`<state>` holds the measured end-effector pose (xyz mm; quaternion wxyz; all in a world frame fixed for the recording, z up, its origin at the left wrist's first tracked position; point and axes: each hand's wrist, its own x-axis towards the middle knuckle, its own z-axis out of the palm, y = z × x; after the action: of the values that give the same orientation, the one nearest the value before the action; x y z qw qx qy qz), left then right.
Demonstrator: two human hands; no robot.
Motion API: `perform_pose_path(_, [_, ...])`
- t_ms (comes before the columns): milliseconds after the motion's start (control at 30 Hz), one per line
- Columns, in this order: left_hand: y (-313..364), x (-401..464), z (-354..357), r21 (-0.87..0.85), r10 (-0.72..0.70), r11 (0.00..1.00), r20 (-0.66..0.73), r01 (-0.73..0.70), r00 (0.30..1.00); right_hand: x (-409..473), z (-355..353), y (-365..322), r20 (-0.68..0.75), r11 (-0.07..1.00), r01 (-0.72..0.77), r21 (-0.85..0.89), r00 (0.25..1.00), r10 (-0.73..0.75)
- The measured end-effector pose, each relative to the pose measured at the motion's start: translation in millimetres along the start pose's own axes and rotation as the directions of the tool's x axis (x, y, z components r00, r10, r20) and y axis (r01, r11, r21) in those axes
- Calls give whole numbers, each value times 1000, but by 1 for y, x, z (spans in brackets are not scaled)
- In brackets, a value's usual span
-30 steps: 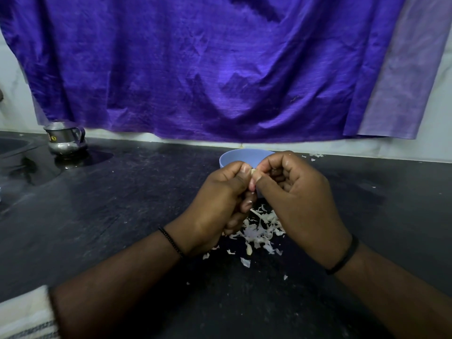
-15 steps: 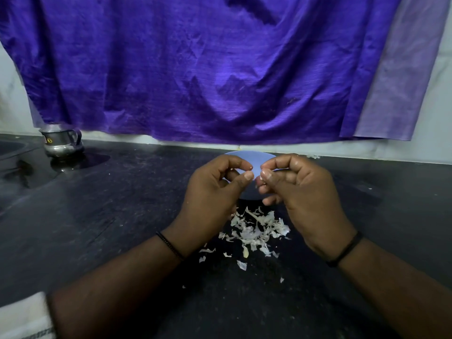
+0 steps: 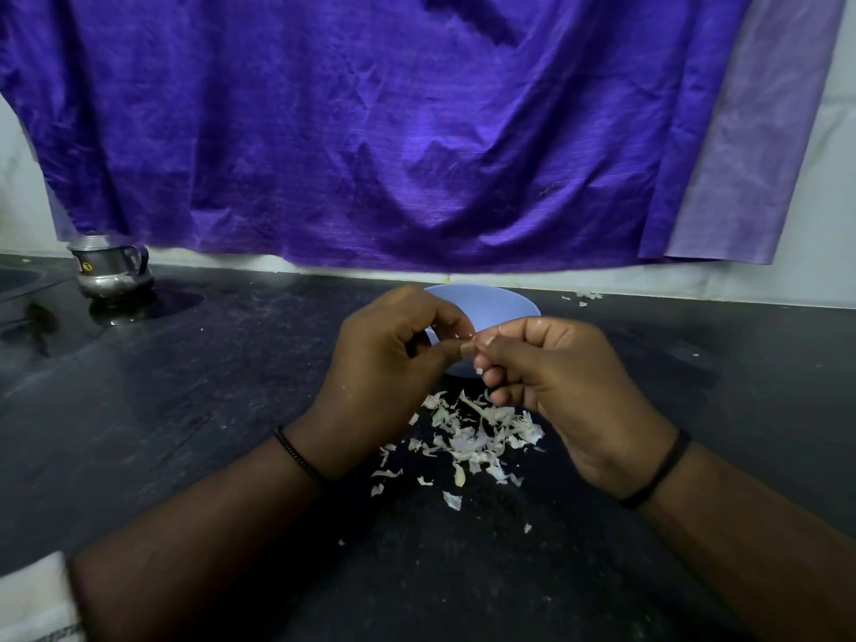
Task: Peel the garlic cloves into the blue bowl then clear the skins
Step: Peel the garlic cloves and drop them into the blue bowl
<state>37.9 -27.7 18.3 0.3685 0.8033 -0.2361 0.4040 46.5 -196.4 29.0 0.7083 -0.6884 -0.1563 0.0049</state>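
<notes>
Hands meet above the counter [image 3: 194, 400], in front of the bowl [image 3: 500, 303], which sits at twelve o'clock from them and is partly hidden behind the knuckles. On the left hand [image 3: 384, 377] the thumb and forefinger are curled together into a pinch at its three o'clock side; on the right hand [image 3: 565, 382] the fingers are curled inward, and its thumb and forefinger tips press against the left's. What the tips clamp cannot be made out; the clove itself is hidden between them. Skins [image 3: 472, 433] lie in a loose pale heap on the dark counter at six o'clock from the fingertips, just beside the bowl's near wall, with a few stray flakes scattered farther toward six and seven o'clock. More flakes [image 3: 584, 296] rest at the wall, at two o'clock from the bowl. Each wrist carries a thin black band. A small steel jug [image 3: 111, 271] stands well apart at ten o'clock, near the back edge. A purple cloth [image 3: 370, 132] hangs across the wall behind everything.
</notes>
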Motion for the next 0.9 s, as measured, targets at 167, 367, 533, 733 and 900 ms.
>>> perform_pose_path(167, [-7, 3, -7, 107, 132, 984, 90, -141, 987, -1, -2, -3, 57, 997, -82, -4, 995, 82])
perform_pose_path(367, [-11, 3, -8, 143, 226, 955, 221, -260, 949, -1, -2, -1, 106, 986, -166, 1, 981, 165])
perform_pose_path(533, [-10, 1, -8, 137, 286, 932, 287, -335, 914, -2, -1, -2, 110, 984, -177, 19, 979, 174])
perform_pose_path(733, [-11, 0, -6, 133, 277, 943, 191, -304, 942, -2, -1, -7, 109, 984, -163, 79, 982, 154])
perform_pose_path(900, [-12, 1, -7, 141, 286, 940, 173, -311, 943, -2, -2, -6, 124, 980, -186, 77, 977, 175])
